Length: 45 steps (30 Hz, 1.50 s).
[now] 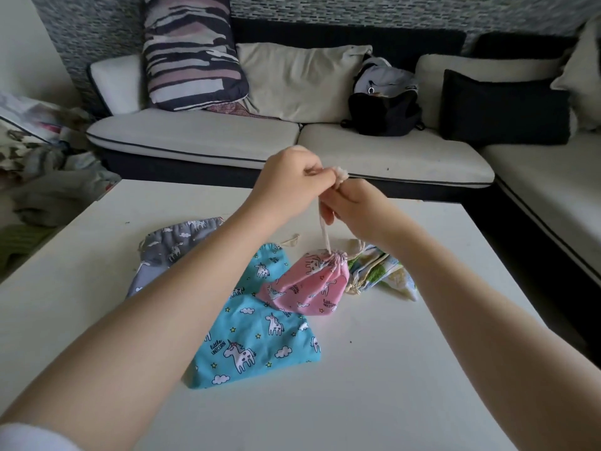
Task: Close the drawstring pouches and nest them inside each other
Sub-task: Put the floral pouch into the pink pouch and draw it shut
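A small pink unicorn pouch hangs by its cream drawstring, its mouth cinched tight and its bottom resting on the blue pouch. My left hand and my right hand meet above it, both pinching the drawstring's upper end. A larger blue unicorn pouch lies flat on the white table. A grey unicorn pouch lies behind it at the left, partly hidden by my left forearm. A white pouch with green and yellow print lies to the right of the pink one.
A light corner sofa with several cushions runs behind and along the right of the table. A black backpack sits on its seat. Piled fabric and clothes lie at the left, beyond the table's edge.
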{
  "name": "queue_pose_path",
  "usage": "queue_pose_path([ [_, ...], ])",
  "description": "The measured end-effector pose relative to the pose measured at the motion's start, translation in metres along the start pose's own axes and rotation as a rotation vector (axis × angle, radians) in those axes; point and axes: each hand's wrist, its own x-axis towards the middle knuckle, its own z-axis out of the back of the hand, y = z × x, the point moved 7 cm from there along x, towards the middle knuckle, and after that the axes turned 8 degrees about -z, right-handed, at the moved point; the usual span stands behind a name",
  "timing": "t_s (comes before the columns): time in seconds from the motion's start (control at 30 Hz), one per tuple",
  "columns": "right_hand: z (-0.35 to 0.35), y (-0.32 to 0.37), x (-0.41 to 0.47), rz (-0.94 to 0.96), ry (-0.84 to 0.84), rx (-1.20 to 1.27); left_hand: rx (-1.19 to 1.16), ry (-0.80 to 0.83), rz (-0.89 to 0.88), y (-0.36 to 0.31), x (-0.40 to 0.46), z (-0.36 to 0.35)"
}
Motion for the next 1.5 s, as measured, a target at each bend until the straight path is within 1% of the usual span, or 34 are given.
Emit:
queue_pose_path([
  [0.03,0.000,0.004,-0.002,0.021,0.007,0.022,-0.027,-0.012,-0.014,-0.006,-0.001,0.004],
  [0.07,0.001,0.007,-0.002,0.039,0.007,0.063,-0.119,-0.021,0.003,-0.007,-0.002,0.005],
  [0.1,0.001,0.009,-0.002,0.049,-0.001,0.128,-0.269,-0.026,0.044,-0.006,-0.005,0.003],
  [0.17,0.006,0.007,0.000,0.021,-0.039,0.338,-0.535,0.013,0.167,0.002,-0.014,-0.011],
  [0.2,0.008,0.004,0.001,-0.015,-0.048,0.461,-0.557,0.066,0.203,0.007,-0.020,-0.020],
  [0.27,0.009,-0.002,0.002,-0.077,-0.004,0.655,-0.497,0.161,0.206,0.017,-0.032,-0.036],
  [0.33,0.005,-0.007,0.002,-0.110,0.058,0.770,-0.509,0.180,0.170,0.023,-0.039,-0.043],
  [0.4,0.006,-0.019,0.006,-0.138,0.047,0.840,-0.544,0.195,0.167,0.030,-0.041,-0.048],
  [0.43,0.008,-0.028,0.008,-0.163,0.007,0.870,-0.549,0.176,0.206,0.036,-0.042,-0.048],
  [0.47,0.011,-0.041,0.010,-0.216,-0.052,0.899,-0.547,0.132,0.275,0.048,-0.042,-0.046],
  [0.53,0.013,-0.075,0.008,-0.427,-0.161,0.972,-0.549,0.032,0.428,0.071,-0.047,-0.040],
  [0.57,0.010,-0.089,0.005,-0.537,-0.175,1.034,-0.530,0.020,0.472,0.078,-0.050,-0.038],
  [0.6,0.006,-0.097,0.002,-0.610,-0.170,1.093,-0.483,0.041,0.484,0.082,-0.052,-0.039],
  [0.63,0.004,-0.099,0.002,-0.640,-0.157,1.138,-0.434,0.073,0.484,0.082,-0.054,-0.041],
  [0.73,0.001,-0.079,0.007,-0.584,-0.087,1.275,-0.320,0.148,0.443,0.076,-0.057,-0.050],
  [0.8,-0.001,-0.055,0.012,-0.502,0.002,1.412,-0.222,0.200,0.406,0.070,-0.057,-0.051],
  [0.83,-0.002,-0.043,0.013,-0.480,0.049,1.470,-0.176,0.257,0.380,0.068,-0.058,-0.054],
  [0.93,-0.009,-0.012,0.016,-0.472,0.131,1.566,-0.186,0.466,0.320,0.058,-0.067,-0.069],
  [1.0,-0.013,0.002,0.020,-0.449,0.135,1.632,-0.199,0.502,0.269,0.053,-0.069,-0.072],
  [1.03,-0.015,0.006,0.022,-0.433,0.138,1.610,-0.203,0.494,0.252,0.053,-0.069,-0.072],
  [1.07,-0.020,0.007,0.024,-0.430,0.160,1.524,-0.222,0.480,0.245,0.054,-0.068,-0.071],
  [1.1,-0.027,0.003,0.025,-0.440,0.199,1.376,-0.271,0.468,0.254,0.055,-0.068,-0.071],
  [1.2,-0.049,-0.021,0.016,-0.519,0.305,0.846,-0.578,0.382,0.359,0.061,-0.071,-0.073],
  [1.27,-0.053,-0.040,0.011,-0.529,0.295,0.557,-0.707,0.303,0.397,0.067,-0.071,-0.069],
  [1.33,-0.049,-0.052,0.007,-0.455,0.259,0.319,-0.738,0.246,0.426,0.074,-0.069,-0.066],
  [1.43,-0.039,-0.044,0.002,-0.274,0.219,0.152,-0.787,0.148,0.517,0.086,-0.069,-0.064],
  [1.5,-0.033,-0.032,0.000,-0.161,0.192,-0.030,-0.832,0.122,0.544,0.090,-0.069,-0.066],
])
